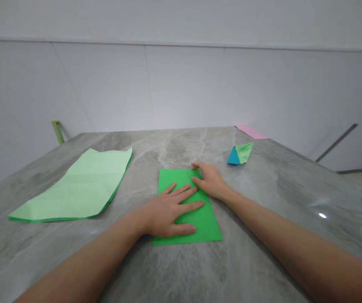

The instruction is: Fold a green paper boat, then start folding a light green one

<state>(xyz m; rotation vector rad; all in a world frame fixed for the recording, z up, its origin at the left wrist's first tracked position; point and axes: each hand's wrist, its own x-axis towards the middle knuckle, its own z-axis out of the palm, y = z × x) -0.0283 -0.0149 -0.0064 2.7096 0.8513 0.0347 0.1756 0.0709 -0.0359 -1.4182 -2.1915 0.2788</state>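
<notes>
A bright green sheet of paper [204,227] lies flat on the table in front of me, taller than wide and straight-edged. It looks folded, though the layers are hard to make out. My left hand [171,210] rests palm down across its middle with the fingers spread. At the sheet's upper right corner is my right hand [211,179], its thumb over the paper and its index finger by the top edge. A gap shows between that thumb and finger; the other fingers are partly hidden behind the hand.
Large pale green sheets [83,185] with darker green undersides lie to the left, edges slightly raised. A small folded blue and green paper piece [240,154] sits at the right. Pink paper [252,132] lies at the far right edge of the grey marbled table [187,273]. A white wall [181,88] stands behind.
</notes>
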